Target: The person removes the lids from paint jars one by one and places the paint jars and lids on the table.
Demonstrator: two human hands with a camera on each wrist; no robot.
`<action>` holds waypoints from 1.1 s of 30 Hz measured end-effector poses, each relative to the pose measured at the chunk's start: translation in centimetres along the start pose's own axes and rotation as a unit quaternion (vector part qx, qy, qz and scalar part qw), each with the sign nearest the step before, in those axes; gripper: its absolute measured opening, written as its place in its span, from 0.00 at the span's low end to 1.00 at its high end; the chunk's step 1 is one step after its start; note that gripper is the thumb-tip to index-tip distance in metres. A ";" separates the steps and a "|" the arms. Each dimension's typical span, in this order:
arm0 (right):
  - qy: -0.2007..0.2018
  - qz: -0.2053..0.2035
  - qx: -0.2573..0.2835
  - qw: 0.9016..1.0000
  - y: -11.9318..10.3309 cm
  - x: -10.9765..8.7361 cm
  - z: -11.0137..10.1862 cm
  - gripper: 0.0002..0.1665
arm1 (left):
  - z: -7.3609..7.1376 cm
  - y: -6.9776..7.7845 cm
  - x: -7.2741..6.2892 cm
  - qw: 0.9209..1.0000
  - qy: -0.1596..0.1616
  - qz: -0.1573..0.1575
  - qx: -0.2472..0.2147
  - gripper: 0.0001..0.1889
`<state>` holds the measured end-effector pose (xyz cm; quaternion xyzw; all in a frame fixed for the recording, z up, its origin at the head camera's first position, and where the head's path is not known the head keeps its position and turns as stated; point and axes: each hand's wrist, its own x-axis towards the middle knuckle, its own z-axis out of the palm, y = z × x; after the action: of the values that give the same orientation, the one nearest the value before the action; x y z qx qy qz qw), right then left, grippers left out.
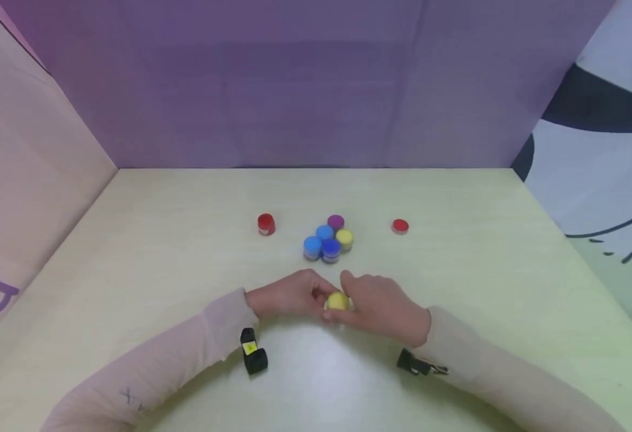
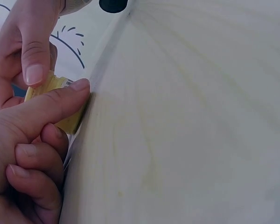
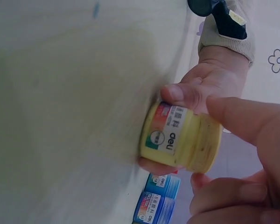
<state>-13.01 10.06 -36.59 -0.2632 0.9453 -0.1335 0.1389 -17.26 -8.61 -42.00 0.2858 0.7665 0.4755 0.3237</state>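
Note:
A small yellow paint jar (image 3: 170, 130) with a printed label stands upright between both hands, close over the table. My left hand (image 1: 294, 294) grips the jar's body, its thumb laid along the side in the left wrist view. From the other side, my right hand (image 1: 386, 303) pinches the yellow lid (image 3: 205, 144) between thumb and fingers. The lid sits on the jar. Just beyond the hands stands a cluster of paint jars: two light blue, one dark blue (image 1: 331, 249), one yellow (image 1: 344, 239) and one purple (image 1: 335, 222).
A red jar (image 1: 266, 224) stands apart, left of the cluster. To the right lies a flat red lid (image 1: 400, 226). The pale table (image 1: 186, 204) meets a purple panel (image 1: 316, 90) at its back edge, with printed panels at both sides.

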 end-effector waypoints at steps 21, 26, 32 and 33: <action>-0.044 -0.156 0.051 0.985 2.1 0.4 -1.7 0.19 | -0.3 0.4 0.2 1.000 0.001 -0.021 0.006 0.08; -0.048 -0.183 0.073 0.979 2.6 0.5 -1.8 0.21 | -0.4 0.4 0.1 0.999 0.002 -0.034 -0.001 0.10; -0.040 -0.153 0.083 0.984 2.3 0.3 -1.6 0.25 | -0.3 0.4 0.1 0.999 0.001 -0.036 0.000 0.12; -0.038 -0.136 0.081 0.987 2.1 0.2 -1.5 0.26 | -0.3 0.4 0.1 0.999 0.002 -0.033 0.001 0.12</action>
<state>-14.63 11.97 -35.91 -0.3824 0.8807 -0.2174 0.1759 -17.47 -8.52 -41.53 0.2591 0.7767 0.4647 0.3372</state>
